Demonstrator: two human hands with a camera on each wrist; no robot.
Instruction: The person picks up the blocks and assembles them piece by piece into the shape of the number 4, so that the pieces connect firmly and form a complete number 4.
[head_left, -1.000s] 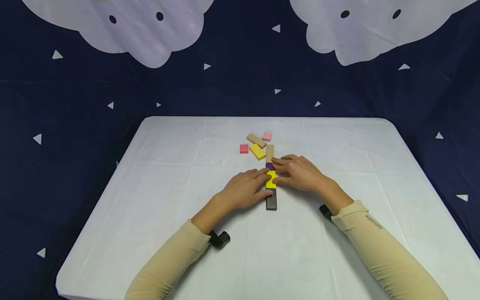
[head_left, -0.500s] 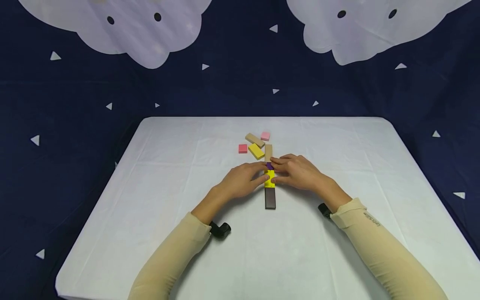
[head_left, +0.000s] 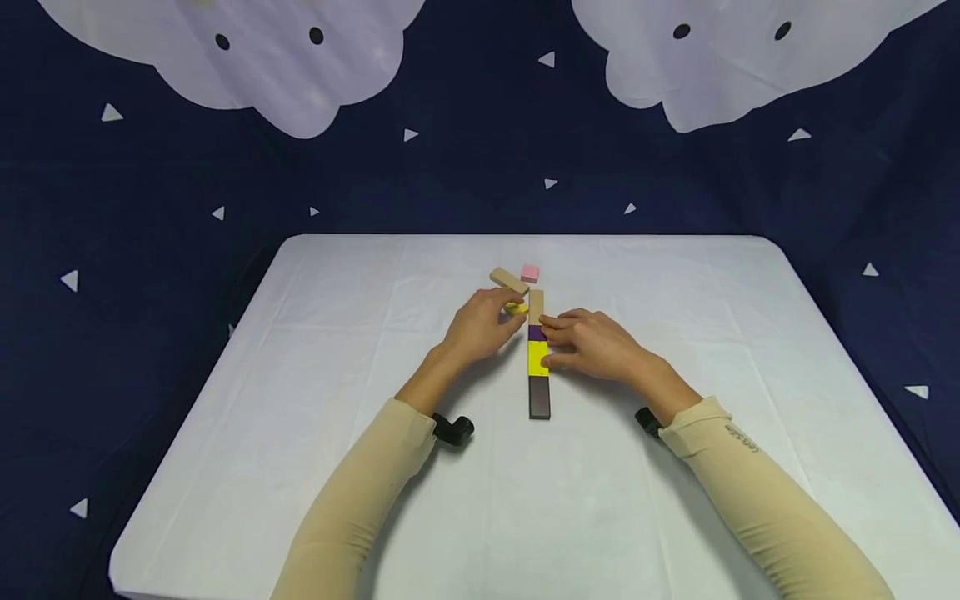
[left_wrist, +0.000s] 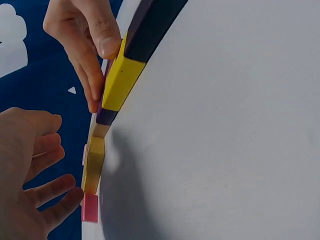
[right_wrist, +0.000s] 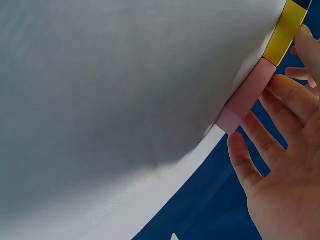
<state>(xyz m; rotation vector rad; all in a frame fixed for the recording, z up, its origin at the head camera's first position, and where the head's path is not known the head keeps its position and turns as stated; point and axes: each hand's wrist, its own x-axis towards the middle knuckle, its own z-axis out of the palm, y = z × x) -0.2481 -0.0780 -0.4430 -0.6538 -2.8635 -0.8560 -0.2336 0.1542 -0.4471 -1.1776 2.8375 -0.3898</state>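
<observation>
A row of blocks runs away from the person: a dark block, a yellow block, a purple block and a plain wooden block. My right hand rests along its right side, thumb at the yellow block and fingers by the purple one. Pinkish blocks lie beside those fingers in the right wrist view. My left hand hovers with loosely bent, parted fingers over a loose yellow block, partly covering it. A red block shows near its fingertips in the left wrist view.
Behind the left hand lies another plain wooden block, slanted, with a pink block beside it. All stand on a white-covered table. A dark blue cloth with clouds and triangles hangs beyond the far edge.
My left hand has left the row and moved forward to the loose yellow block, now hiding the red block in the head view. My right hand stays almost still.
</observation>
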